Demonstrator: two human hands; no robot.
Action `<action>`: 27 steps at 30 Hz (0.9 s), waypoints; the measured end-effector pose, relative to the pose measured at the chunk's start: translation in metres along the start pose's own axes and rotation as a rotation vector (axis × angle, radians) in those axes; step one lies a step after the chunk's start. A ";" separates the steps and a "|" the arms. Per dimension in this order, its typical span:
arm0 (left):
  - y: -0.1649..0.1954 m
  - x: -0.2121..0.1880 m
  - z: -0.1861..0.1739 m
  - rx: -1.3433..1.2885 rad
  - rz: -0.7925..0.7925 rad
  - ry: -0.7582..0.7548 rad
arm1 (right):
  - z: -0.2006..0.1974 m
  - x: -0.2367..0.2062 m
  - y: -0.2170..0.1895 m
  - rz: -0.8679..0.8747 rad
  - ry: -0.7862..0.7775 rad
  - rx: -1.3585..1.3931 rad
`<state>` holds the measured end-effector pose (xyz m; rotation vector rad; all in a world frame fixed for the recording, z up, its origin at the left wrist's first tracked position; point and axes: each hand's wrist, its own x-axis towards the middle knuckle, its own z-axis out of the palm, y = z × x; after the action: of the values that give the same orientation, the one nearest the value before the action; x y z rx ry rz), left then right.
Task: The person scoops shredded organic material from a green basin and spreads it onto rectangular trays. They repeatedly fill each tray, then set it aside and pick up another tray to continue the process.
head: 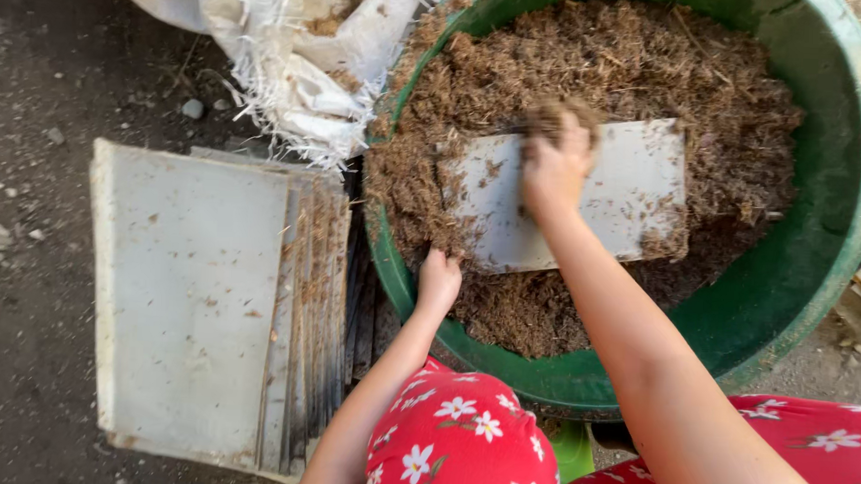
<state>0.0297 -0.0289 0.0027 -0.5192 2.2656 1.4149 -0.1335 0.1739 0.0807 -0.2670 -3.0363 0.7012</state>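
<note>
A big green tub (832,218) is filled with brown fibrous material (647,59). A white rectangular tray (633,192) lies on top of the fibre. My right hand (554,160) is over the tray's upper middle, closed around a clump of the brown fibre, slightly blurred. My left hand (439,280) grips the tray's near left corner, its fingers buried in the fibre.
A stack of white rectangular trays (190,300) lies on the dirt ground (34,114) left of the tub. A torn white woven sack (294,46) with fibre sits behind it. My knees in red flowered cloth (457,443) are at the bottom.
</note>
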 end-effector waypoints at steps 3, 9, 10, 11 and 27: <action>-0.006 0.007 0.004 0.073 -0.006 0.052 | 0.029 -0.016 -0.049 -0.205 -0.224 -0.045; -0.009 0.014 0.013 -0.020 0.078 0.120 | 0.003 -0.088 -0.040 -0.743 -0.393 -0.103; -0.007 0.016 0.013 0.002 0.057 0.119 | -0.004 -0.098 -0.029 -0.784 -0.435 -0.073; -0.006 0.015 0.014 -0.021 0.045 0.111 | -0.007 -0.104 -0.020 -0.804 -0.486 -0.091; 0.004 0.014 0.011 -0.213 -0.247 0.002 | 0.034 -0.034 -0.052 -0.605 -0.383 -0.264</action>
<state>0.0176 -0.0186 -0.0058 -0.8363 1.9809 1.5322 -0.1105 0.1077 0.0734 0.8461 -3.2576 0.3303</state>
